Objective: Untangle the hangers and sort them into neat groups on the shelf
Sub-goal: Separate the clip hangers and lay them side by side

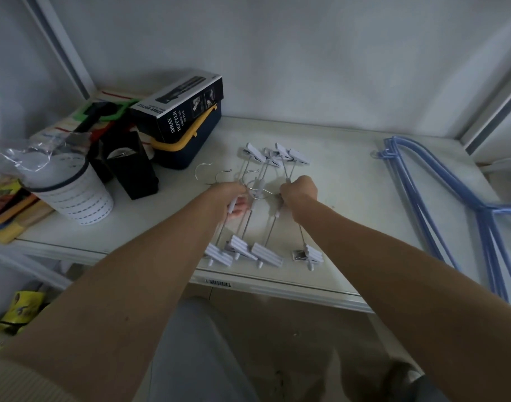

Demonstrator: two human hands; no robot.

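Several white clip hangers (264,169) with metal rods and hooks lie side by side in the middle of the white shelf (350,198). Their far clips sit near the back and their near clips (266,253) rest by the front edge. My left hand (234,198) is closed around the middle of the left hangers, near the metal hooks. My right hand (299,191) grips the middle of the right hangers. A stack of blue hangers (440,195) lies apart at the right end of the shelf, reaching past the front edge.
At the left stand a white perforated cup (74,195), a black holder (132,166), and a spray bottle box (179,108) on a dark blue bin with a yellow handle (187,137). A crumpled clear bag (31,152) sits at the far left.
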